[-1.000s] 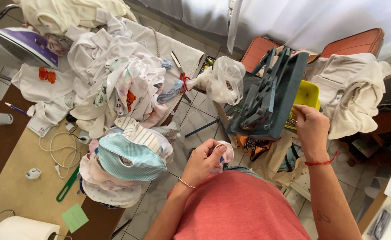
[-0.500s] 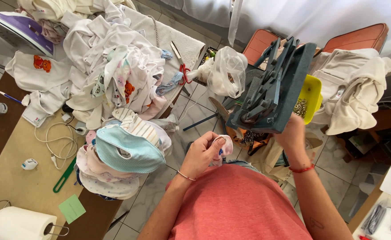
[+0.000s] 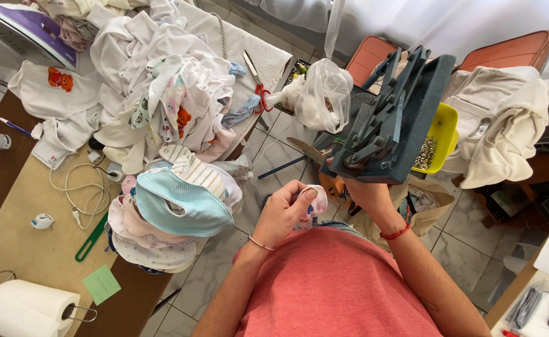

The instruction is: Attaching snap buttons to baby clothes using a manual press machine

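1. While the camera looked down from the person's head, a white paper roll on a wire holder [image 3: 28,310] sat at the far left on the tan wooden table [image 3: 31,256], with a small green paper square [image 3: 102,284] beside it.
2. A white cable [image 3: 81,190] lay looped on the table, and a long green plastic strip [image 3: 90,238] lay just below it.
3. A purple and white iron [image 3: 28,32] stood at the top left, next to a big heap of white baby clothes [image 3: 156,93].
4. A stack of round baby bibs, the top one striped blue-green [image 3: 178,203], rested at the table's edge.
5. Scissors with red handles [image 3: 257,84] lay on a white cloth near the heap.
6. The left hand [image 3: 285,212] was closed around a small pink and white piece of cloth [image 3: 316,206], pinching it between thumb and fingers, just in front of the person's red shirt.
7. A clear plastic bag [image 3: 327,93] sat above the hands.
8. The right hand [image 3: 359,187] reached up under a dark grey-blue metal press tool [image 3: 393,125]; its fingers were hidden, so I cannot tell if they gripped it.
9. A yellow plastic tray of small metal bits [image 3: 437,134] sat just right of the tool.
10. A pile of cream clothes [image 3: 505,125] lay over an orange chair [image 3: 511,50].
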